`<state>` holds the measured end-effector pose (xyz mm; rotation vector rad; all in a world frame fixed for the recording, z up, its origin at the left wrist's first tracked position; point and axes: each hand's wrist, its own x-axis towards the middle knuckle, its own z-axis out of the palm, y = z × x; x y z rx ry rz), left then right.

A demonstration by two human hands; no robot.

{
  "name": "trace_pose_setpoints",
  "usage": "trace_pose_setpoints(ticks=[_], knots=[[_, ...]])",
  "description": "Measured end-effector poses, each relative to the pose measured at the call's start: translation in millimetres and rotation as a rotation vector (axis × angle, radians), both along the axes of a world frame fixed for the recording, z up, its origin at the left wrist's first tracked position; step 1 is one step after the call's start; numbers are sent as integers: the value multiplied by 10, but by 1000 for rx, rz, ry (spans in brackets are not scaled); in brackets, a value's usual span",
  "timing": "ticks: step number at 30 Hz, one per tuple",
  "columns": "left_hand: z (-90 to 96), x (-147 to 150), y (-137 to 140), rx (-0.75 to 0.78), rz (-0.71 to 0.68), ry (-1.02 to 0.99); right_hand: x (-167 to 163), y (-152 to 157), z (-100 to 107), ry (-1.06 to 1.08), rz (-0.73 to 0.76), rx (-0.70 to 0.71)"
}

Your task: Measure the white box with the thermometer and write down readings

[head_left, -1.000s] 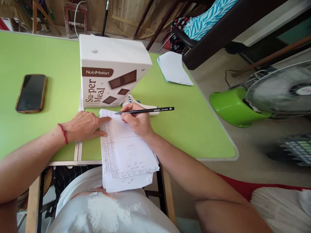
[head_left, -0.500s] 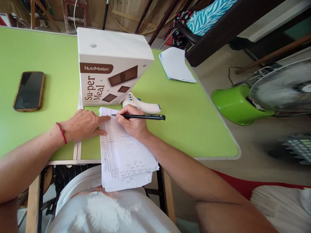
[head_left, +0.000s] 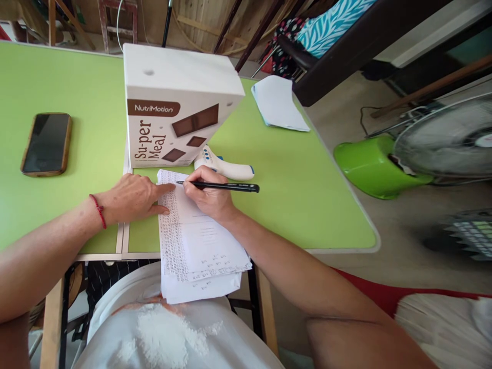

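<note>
A black pen point(head_left: 240, 187) is gripped in my right hand point(head_left: 210, 193), its tip on or just above the upper part of a stack of paper sheets point(head_left: 209, 246). Dense handwriting fills the left strip of the top sheet, and more marks run along its lower edge. My left hand point(head_left: 134, 199) rests at the sheet's left edge with forefinger and thumb stretched out apart; the forefinger points close to the pen tip. The paper overhangs the front edge of the green table point(head_left: 307, 215). Just beyond my right hand lies a white handheld infrared thermometer point(head_left: 226, 168), partly hidden.
A white box point(head_left: 180, 72) printed with chocolate pieces stands behind the paper. On the left lies a phone point(head_left: 46, 144). Folded paper point(head_left: 280, 103) sits at the back right. A fan point(head_left: 449, 138) and a green stool point(head_left: 378, 166) are on the floor to the right.
The rear end of the pen has shifted slightly left and down, while its tip is nearly in the same place. My left hand stays put.
</note>
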<state>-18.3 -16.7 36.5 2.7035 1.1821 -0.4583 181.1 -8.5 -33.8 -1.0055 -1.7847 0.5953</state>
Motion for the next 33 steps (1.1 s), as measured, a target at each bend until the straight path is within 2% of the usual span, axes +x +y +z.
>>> trace_pose_setpoints(ticks=[8,16,22,33], knots=[[8,-3,9,-16,9,-12,1,-6,14,5,-19,-49],[17,1,4,-3,0,-17,1,13,3,19,-38,-31],[32,-3,8,-26,9,-33,-8,2,18,-3,-36,-85],[16,-4,10,0,-12,19,-10,2,14,30,-28,-53]])
